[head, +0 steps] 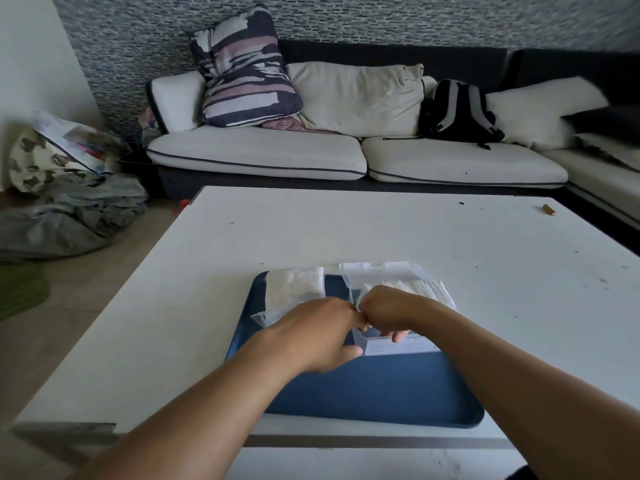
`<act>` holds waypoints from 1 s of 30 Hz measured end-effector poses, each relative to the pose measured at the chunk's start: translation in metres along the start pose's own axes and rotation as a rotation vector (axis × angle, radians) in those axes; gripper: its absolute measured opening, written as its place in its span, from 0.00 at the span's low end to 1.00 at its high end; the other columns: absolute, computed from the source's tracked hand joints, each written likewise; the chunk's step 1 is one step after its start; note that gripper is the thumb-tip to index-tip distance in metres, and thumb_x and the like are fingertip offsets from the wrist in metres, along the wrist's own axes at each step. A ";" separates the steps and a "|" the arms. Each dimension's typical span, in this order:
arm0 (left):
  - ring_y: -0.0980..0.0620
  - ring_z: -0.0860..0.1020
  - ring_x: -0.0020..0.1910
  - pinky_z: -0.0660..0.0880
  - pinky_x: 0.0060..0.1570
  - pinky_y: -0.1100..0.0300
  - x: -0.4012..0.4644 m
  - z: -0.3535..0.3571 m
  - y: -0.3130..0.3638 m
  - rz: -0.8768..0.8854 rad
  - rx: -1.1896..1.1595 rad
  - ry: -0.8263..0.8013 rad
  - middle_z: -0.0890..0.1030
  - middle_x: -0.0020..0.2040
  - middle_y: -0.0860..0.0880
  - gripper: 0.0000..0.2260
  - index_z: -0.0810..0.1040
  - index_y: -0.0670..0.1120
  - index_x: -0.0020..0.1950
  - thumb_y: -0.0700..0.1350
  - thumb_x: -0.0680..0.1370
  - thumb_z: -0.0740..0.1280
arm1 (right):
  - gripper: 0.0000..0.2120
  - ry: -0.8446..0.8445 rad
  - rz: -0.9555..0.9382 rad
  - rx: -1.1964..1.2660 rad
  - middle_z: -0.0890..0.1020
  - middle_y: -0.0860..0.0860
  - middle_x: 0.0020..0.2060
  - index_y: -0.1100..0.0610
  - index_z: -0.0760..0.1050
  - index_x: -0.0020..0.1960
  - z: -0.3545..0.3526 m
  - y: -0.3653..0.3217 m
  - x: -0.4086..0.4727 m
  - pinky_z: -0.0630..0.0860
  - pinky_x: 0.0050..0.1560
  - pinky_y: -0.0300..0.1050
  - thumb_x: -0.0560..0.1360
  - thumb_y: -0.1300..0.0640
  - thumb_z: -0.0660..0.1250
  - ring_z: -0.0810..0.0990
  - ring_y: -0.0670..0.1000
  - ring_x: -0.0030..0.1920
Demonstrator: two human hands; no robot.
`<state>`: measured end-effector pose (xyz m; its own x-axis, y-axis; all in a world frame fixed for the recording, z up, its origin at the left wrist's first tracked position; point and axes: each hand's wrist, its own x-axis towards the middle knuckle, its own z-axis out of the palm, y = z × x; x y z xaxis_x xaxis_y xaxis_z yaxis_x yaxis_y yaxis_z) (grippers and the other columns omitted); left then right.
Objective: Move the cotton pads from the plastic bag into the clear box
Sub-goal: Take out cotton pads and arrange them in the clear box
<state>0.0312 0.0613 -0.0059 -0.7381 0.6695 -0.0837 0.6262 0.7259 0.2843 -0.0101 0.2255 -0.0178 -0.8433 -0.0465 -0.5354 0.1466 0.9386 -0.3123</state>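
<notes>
A blue tray [381,393] lies on the white table. At its far left lies the plastic bag [294,289], with white cotton pads still inside. The clear box [398,346] stands on the tray's right half, its lid [377,271] tipped open at the back. A row of cotton pads [420,287] shows inside the box. My right hand [388,311] is curled down into the box over the pads, fingertips at the front wall. My left hand [322,334] holds the box's left side, thumb at its lower corner. What the right fingers hold is mostly hidden.
The white table [346,230] stretches far ahead, with a small brown object [549,209] at its far right. Beyond it stands a sofa with cushions and a black backpack [457,112]. Bags and cloth lie on the floor at left.
</notes>
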 end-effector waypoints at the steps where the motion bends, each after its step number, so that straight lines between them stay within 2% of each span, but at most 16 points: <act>1: 0.51 0.78 0.58 0.77 0.54 0.52 -0.003 -0.005 -0.002 -0.012 0.007 0.051 0.79 0.60 0.55 0.16 0.78 0.55 0.65 0.51 0.77 0.69 | 0.11 0.022 -0.002 -0.011 0.85 0.62 0.49 0.64 0.81 0.54 0.000 -0.001 -0.002 0.80 0.35 0.42 0.79 0.63 0.60 0.87 0.58 0.45; 2: 0.51 0.77 0.58 0.76 0.53 0.54 -0.006 -0.012 -0.006 -0.042 0.017 0.124 0.78 0.58 0.55 0.17 0.77 0.54 0.64 0.52 0.76 0.71 | 0.11 0.071 -0.015 0.000 0.85 0.61 0.45 0.64 0.81 0.51 -0.002 -0.002 -0.004 0.81 0.38 0.45 0.78 0.63 0.60 0.87 0.58 0.43; 4: 0.50 0.76 0.58 0.75 0.52 0.54 -0.015 -0.028 -0.019 -0.181 0.074 0.245 0.76 0.59 0.55 0.24 0.73 0.53 0.63 0.57 0.70 0.74 | 0.10 0.311 -0.106 0.039 0.85 0.58 0.40 0.62 0.81 0.46 -0.008 -0.007 -0.009 0.81 0.40 0.46 0.76 0.62 0.61 0.85 0.57 0.41; 6: 0.48 0.77 0.56 0.74 0.48 0.54 -0.027 -0.037 -0.039 -0.407 0.149 0.174 0.75 0.58 0.55 0.30 0.70 0.52 0.60 0.63 0.65 0.75 | 0.09 0.562 -0.277 0.133 0.84 0.54 0.35 0.60 0.82 0.40 -0.010 -0.020 -0.023 0.77 0.35 0.43 0.73 0.61 0.63 0.81 0.53 0.36; 8: 0.49 0.80 0.51 0.73 0.42 0.56 -0.038 -0.033 -0.056 -0.597 0.097 -0.003 0.77 0.51 0.55 0.33 0.71 0.51 0.56 0.67 0.60 0.75 | 0.08 0.532 -0.457 0.181 0.81 0.48 0.29 0.56 0.81 0.35 -0.004 -0.040 -0.046 0.72 0.30 0.37 0.72 0.61 0.65 0.75 0.46 0.30; 10: 0.49 0.81 0.44 0.71 0.36 0.59 -0.039 -0.020 -0.067 -0.662 -0.009 -0.107 0.78 0.40 0.54 0.27 0.75 0.48 0.49 0.67 0.63 0.70 | 0.10 0.365 -0.564 0.018 0.76 0.48 0.27 0.58 0.78 0.33 0.013 -0.057 -0.060 0.68 0.29 0.37 0.72 0.60 0.65 0.70 0.46 0.28; 13: 0.48 0.74 0.37 0.66 0.33 0.57 -0.033 -0.010 -0.072 -0.662 -0.094 -0.092 0.75 0.38 0.48 0.15 0.70 0.46 0.38 0.55 0.78 0.62 | 0.10 0.249 -0.553 -0.316 0.75 0.54 0.37 0.59 0.72 0.37 0.040 -0.066 -0.055 0.72 0.36 0.45 0.77 0.60 0.62 0.76 0.55 0.38; 15: 0.48 0.72 0.38 0.65 0.35 0.56 -0.031 -0.012 -0.072 -0.634 -0.136 -0.010 0.74 0.40 0.47 0.13 0.66 0.46 0.39 0.48 0.83 0.58 | 0.03 0.226 -0.490 -0.316 0.77 0.56 0.45 0.59 0.73 0.45 0.045 -0.066 -0.046 0.72 0.41 0.48 0.77 0.61 0.62 0.79 0.58 0.45; 16: 0.49 0.71 0.38 0.66 0.35 0.56 -0.031 -0.014 -0.072 -0.621 -0.182 0.047 0.73 0.41 0.47 0.14 0.65 0.47 0.39 0.48 0.84 0.57 | 0.02 0.230 -0.468 -0.292 0.77 0.57 0.46 0.60 0.72 0.50 0.045 -0.066 -0.043 0.70 0.41 0.48 0.78 0.62 0.62 0.78 0.58 0.45; 18: 0.49 0.73 0.37 0.75 0.37 0.52 -0.031 -0.019 -0.071 -0.602 -0.342 0.137 0.75 0.42 0.45 0.14 0.68 0.45 0.43 0.49 0.85 0.56 | 0.10 0.266 -0.445 -0.203 0.75 0.57 0.44 0.61 0.67 0.57 0.043 -0.064 -0.036 0.68 0.38 0.49 0.78 0.64 0.63 0.75 0.58 0.42; 19: 0.47 0.76 0.38 0.80 0.42 0.48 -0.030 -0.021 -0.069 -0.602 -0.449 0.165 0.77 0.44 0.44 0.13 0.71 0.42 0.46 0.50 0.85 0.56 | 0.15 0.288 -0.446 -0.167 0.75 0.56 0.43 0.61 0.64 0.62 0.041 -0.063 -0.032 0.69 0.37 0.50 0.77 0.65 0.63 0.75 0.58 0.41; 20: 0.44 0.79 0.42 0.82 0.48 0.45 -0.030 -0.022 -0.068 -0.602 -0.556 0.196 0.79 0.48 0.42 0.13 0.72 0.41 0.50 0.50 0.85 0.56 | 0.22 0.310 -0.459 -0.151 0.76 0.55 0.41 0.59 0.61 0.67 0.041 -0.062 -0.027 0.70 0.36 0.51 0.76 0.67 0.63 0.75 0.58 0.40; 22: 0.40 0.82 0.52 0.82 0.52 0.42 -0.029 -0.025 -0.063 -0.579 -0.710 0.266 0.80 0.53 0.39 0.13 0.72 0.40 0.51 0.50 0.84 0.57 | 0.31 0.329 -0.478 -0.168 0.74 0.52 0.36 0.53 0.55 0.74 0.041 -0.060 -0.021 0.71 0.33 0.50 0.76 0.68 0.63 0.74 0.56 0.36; 24: 0.38 0.82 0.52 0.81 0.53 0.38 -0.029 -0.027 -0.061 -0.538 -0.738 0.330 0.80 0.53 0.37 0.13 0.71 0.41 0.48 0.51 0.82 0.58 | 0.31 0.372 -0.478 -0.169 0.76 0.52 0.37 0.49 0.56 0.75 0.038 -0.061 -0.015 0.69 0.31 0.49 0.77 0.66 0.63 0.74 0.56 0.35; 27: 0.46 0.75 0.41 0.79 0.53 0.35 -0.030 -0.030 -0.055 -0.493 -0.715 0.375 0.76 0.44 0.40 0.13 0.68 0.42 0.45 0.50 0.82 0.58 | 0.24 0.436 -0.418 -0.151 0.82 0.56 0.50 0.52 0.62 0.71 0.030 -0.064 -0.012 0.69 0.36 0.47 0.78 0.64 0.62 0.78 0.57 0.42; 30: 0.49 0.70 0.40 0.79 0.53 0.36 -0.029 -0.031 -0.050 -0.467 -0.653 0.395 0.72 0.40 0.46 0.13 0.67 0.42 0.44 0.49 0.83 0.58 | 0.12 0.452 -0.396 -0.102 0.80 0.54 0.47 0.56 0.68 0.63 0.028 -0.071 -0.012 0.68 0.38 0.46 0.80 0.61 0.61 0.76 0.55 0.43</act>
<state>0.0135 0.0010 0.0115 -0.9902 0.1372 -0.0265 0.0611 0.5958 0.8008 0.0042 0.1504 -0.0107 -0.9630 -0.2695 -0.0006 -0.2542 0.9088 -0.3309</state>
